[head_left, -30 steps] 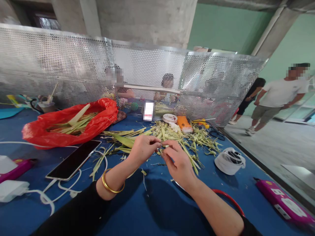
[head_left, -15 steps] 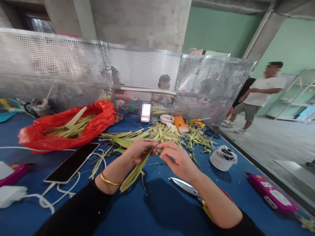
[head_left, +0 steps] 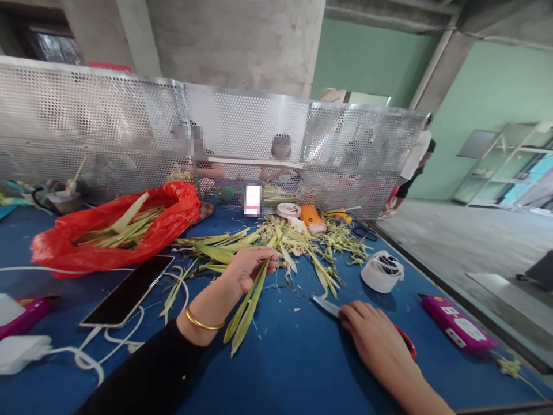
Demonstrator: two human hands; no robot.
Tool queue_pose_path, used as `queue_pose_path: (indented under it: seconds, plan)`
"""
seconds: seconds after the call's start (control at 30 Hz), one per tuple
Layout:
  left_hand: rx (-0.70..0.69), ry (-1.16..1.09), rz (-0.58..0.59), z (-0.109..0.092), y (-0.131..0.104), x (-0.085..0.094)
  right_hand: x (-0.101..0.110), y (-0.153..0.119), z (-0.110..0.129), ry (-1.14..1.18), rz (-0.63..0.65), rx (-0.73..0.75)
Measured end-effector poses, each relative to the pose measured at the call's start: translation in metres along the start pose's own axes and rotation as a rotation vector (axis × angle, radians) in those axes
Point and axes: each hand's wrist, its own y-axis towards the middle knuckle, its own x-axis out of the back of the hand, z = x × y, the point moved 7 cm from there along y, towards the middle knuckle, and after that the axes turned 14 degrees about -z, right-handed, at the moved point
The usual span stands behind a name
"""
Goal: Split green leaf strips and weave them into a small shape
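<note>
My left hand (head_left: 251, 266), with a gold bangle at the wrist, is closed on a bundle of green leaf strips (head_left: 250, 314) whose ends hang toward me over the blue table. My right hand (head_left: 374, 331) lies over the scissors (head_left: 326, 306), palm down. The blade tips point out to the left of its fingers, and part of a red and yellow handle shows on its right; whether the fingers grip the scissors is hidden. Behind my left hand lies a heap of leaf strips and scraps (head_left: 298, 233).
Left: red bag (head_left: 103, 256) of leaves, phone (head_left: 129, 291) with white cables. Right: white roll (head_left: 382, 272), magenta device (head_left: 458, 331). Behind: orange packet (head_left: 311, 218), yellow-handled tool (head_left: 339, 215), lit screen (head_left: 253, 200), perforated metal partition (head_left: 246, 115). People are beyond it.
My right hand has left the leaf bundle and moved down and right onto the scissors. My left hand still holds the bundle. People at the right have moved behind the partition's edge.
</note>
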Motion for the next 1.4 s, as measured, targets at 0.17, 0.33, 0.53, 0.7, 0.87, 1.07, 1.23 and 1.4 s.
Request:
queue_pose_path:
  seconds: [0.17, 0.33, 0.53, 0.7, 0.87, 1.07, 1.23, 1.4]
  plan:
    - [0.086, 0.018, 0.047, 0.007, -0.014, 0.001, 0.009, 0.043, -0.018, 0.233, -0.11, -0.269]
    - [0.139, -0.006, 0.119, 0.015, -0.026, 0.0, -0.015, 0.093, 0.045, 0.932, 0.072, -0.587]
    - [-0.015, 0.018, 0.009, 0.008, -0.016, 0.023, -0.048, 0.125, 0.09, 1.023, 0.26, -0.447]
    - [-0.235, 0.158, -0.115, 0.005, -0.002, 0.033, -0.013, 0.124, 0.105, 0.513, -0.107, 0.056]
    - [-0.413, 0.451, -0.067, 0.017, -0.009, 0.015, 0.001, 0.12, 0.12, 0.355, -0.202, 0.306]
    - [-1.242, 1.356, -0.075, 0.011, -0.057, -0.016, -0.017, 0.13, 0.073, 0.62, -0.074, -0.179]
    - [-1.679, 1.704, 0.051, 0.029, -0.087, -0.032, -0.032, 0.128, 0.065, 0.583, 0.139, -0.268]
    - [-1.352, 1.732, 0.174, 0.065, -0.092, -0.018, -0.041, 0.114, 0.08, 0.541, 0.339, -0.119]
